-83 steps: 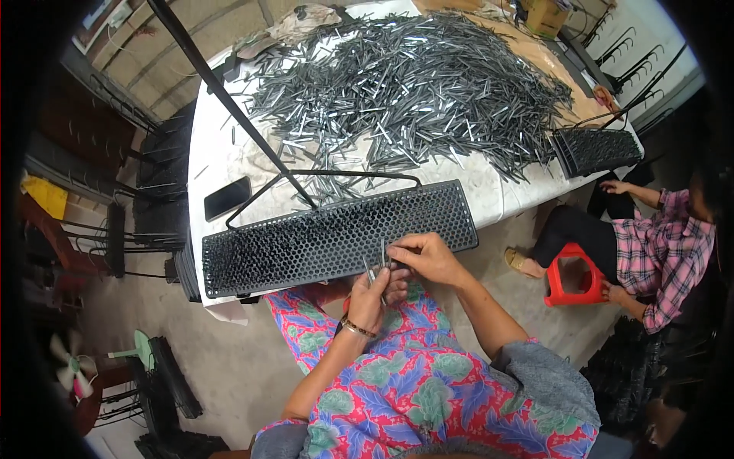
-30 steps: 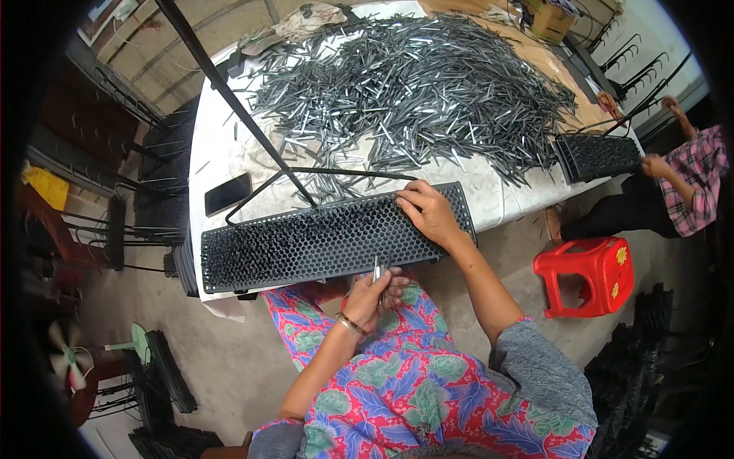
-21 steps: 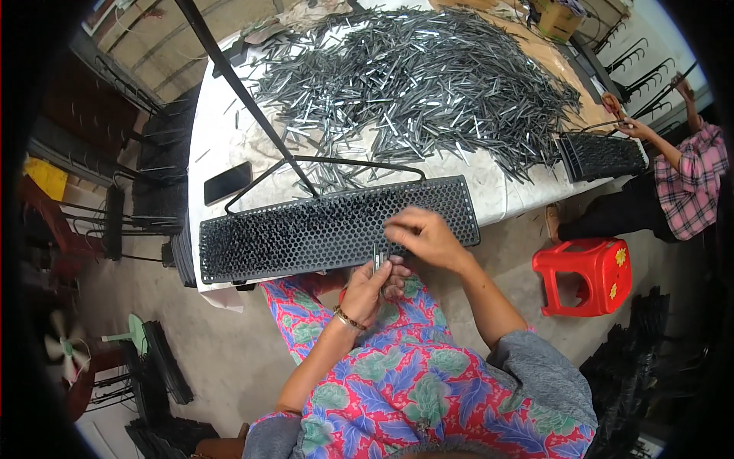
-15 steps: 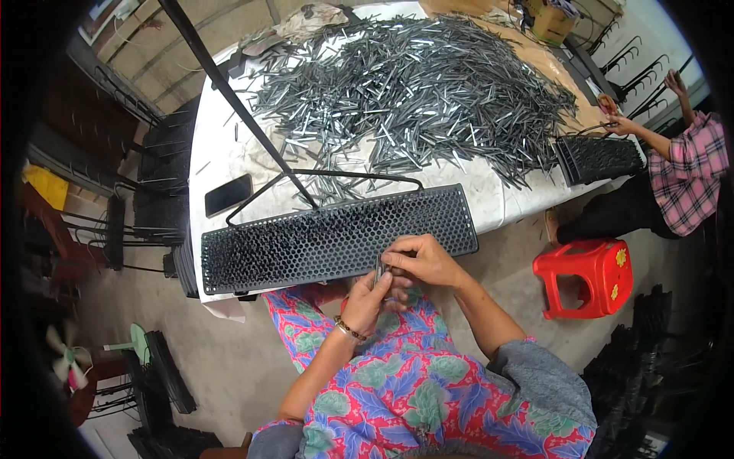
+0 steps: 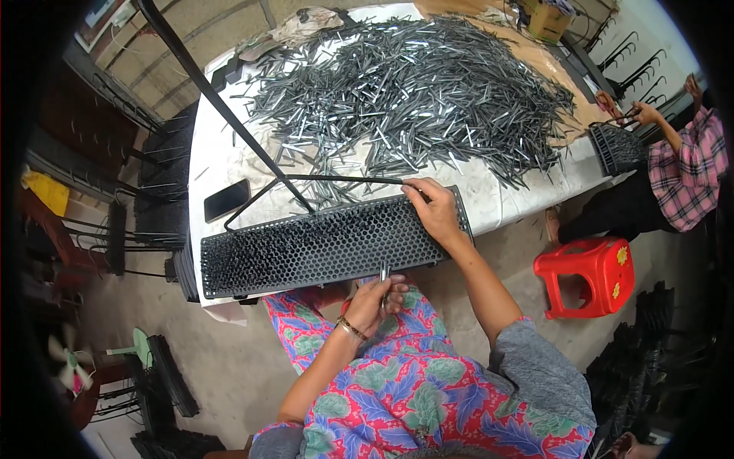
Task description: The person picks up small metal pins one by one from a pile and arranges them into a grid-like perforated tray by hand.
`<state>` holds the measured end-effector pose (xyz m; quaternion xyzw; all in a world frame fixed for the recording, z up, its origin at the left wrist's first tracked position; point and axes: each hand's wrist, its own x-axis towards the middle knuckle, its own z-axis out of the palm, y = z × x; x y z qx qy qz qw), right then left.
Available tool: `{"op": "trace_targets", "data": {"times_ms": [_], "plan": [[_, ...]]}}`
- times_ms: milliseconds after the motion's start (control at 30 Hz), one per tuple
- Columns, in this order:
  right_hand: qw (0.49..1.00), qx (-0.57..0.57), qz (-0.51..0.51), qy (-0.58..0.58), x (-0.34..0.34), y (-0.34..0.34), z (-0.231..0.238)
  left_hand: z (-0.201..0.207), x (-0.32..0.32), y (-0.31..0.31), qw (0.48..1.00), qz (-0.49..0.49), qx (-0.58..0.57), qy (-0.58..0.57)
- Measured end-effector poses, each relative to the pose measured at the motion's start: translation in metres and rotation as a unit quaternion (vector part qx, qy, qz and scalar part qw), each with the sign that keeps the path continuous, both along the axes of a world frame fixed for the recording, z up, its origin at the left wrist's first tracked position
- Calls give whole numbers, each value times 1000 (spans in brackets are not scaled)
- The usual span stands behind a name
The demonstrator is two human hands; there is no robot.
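Observation:
A long black perforated panel [image 5: 336, 245] lies along the table's near edge, its honeycomb holes facing up. A black rod frame [image 5: 344, 178] rises from its far side, with a long pole leaning to the upper left. My right hand [image 5: 436, 210] reaches over the panel's right part, its fingers closed at the right end of the rod frame. Just below the panel's near edge, my left hand [image 5: 372, 306] is closed around a few thin metal strips [image 5: 384, 271], which stick up from the fingers. Beyond the panel spreads a big pile of similar dark strips [image 5: 413, 99].
A phone [image 5: 227, 200] lies on the white-covered table [image 5: 210, 164]. At right are a red stool [image 5: 585, 277] and a person in a plaid shirt [image 5: 688, 168], holding another black panel [image 5: 618, 145]. Stacked black racks [image 5: 164, 161] stand left, near a small fan [image 5: 73, 359].
My right hand has left my left hand and moved up to the rod frame. The panel has shifted slightly left. The other person's panel has moved right, off the table edge.

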<state>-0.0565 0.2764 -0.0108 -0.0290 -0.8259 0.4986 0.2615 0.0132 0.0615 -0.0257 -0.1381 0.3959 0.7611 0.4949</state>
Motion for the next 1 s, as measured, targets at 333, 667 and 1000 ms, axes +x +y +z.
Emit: {"op": "trace_targets", "data": {"times_ms": [333, 667, 1000], "plan": [[991, 119, -9, 56, 5, -3, -9, -9, 4, -7, 999, -8, 46, 7], [975, 215, 25, 49, -4, -2, -18, 9, 6, -6, 998, -19, 57, 28], [964, 263, 16, 39, -6, -9, -15, 5, 3, -7, 996, 25, 77, 25]]}}
